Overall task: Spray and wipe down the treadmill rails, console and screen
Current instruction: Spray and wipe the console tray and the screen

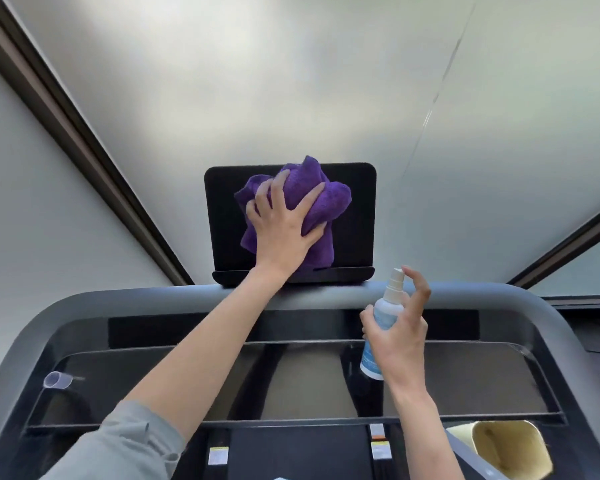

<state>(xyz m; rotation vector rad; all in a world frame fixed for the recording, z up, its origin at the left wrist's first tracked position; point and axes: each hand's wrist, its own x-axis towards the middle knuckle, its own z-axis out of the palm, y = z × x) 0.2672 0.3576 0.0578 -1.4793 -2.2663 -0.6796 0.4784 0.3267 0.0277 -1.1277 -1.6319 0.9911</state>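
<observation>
My left hand point(284, 230) reached up and forward on a nearly straight arm, its fingers spread wide and the palm pressed flat on a crumpled purple microfibre cloth point(312, 202). The cloth was bunched against the dark rectangular screen point(357, 216) of the treadmill, covering the middle of it and rising just above its top edge; the lower folds hung down to the narrow black ledge point(343, 273) under the screen. My grey sleeve point(125, 445) was pushed back past the elbow.

My right hand point(395, 341) was held lower and nearer to me, wrist bent, wrapped around a small white and pale blue spray bottle point(383, 323) standing upright. My thumb and lower fingers gripped its body while my forefinger curled above the white nozzle, apart from it. The bottle hung over the glossy black console point(153, 368), to the right of the screen and below it.

The curved grey rail point(174, 299) framed the console's top and ran off both sides of the view. A small clear plastic cup point(58, 380) lay on its side at the console's left. A cream-coloured open container point(506, 448) sat at the lower right, partly cut off. The labels on the bottle and on the small stickers near the belt were too blurred to read.
</observation>
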